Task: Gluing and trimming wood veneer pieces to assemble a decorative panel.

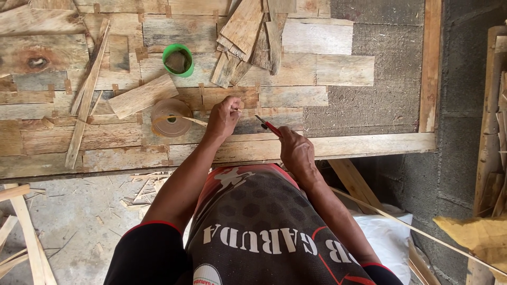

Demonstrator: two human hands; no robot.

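My left hand [224,117] pinches the free end of a brown paper tape strip pulled out from the tape roll [170,117], which lies flat on the wooden panel [327,145]. My right hand [296,150] grips a red-handled cutter [268,126], its blade end pointing toward the strip just right of my left hand. The panel is made of weathered veneer pieces joined with short bits of brown tape.
A green cup [178,59] stands on the panel behind the roll. Loose veneer offcuts [251,37] are piled at the top middle, and a long thin slat [87,95] lies diagonally at left. Wood scraps litter the concrete floor [74,227]; planks lean at right.
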